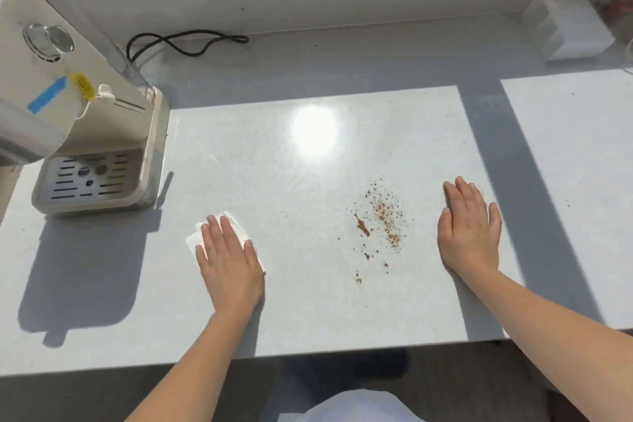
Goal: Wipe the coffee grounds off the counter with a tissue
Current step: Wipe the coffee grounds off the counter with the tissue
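Brown coffee grounds [380, 219] lie scattered on the white counter [308, 301], between my two hands. My left hand [227, 260] rests flat, fingers together, on top of a white tissue [195, 239]; the tissue's corners show at the hand's left and upper sides. My right hand [469, 226] lies flat and open on the bare counter, to the right of the grounds and apart from them. Neither hand touches the grounds.
A cream coffee machine [85, 120] with a drip tray [90, 178] stands at the left. Its black cord [185, 43] loops along the back wall. A white tissue box [568, 27] sits at the back right. The counter's front edge runs just below my forearms.
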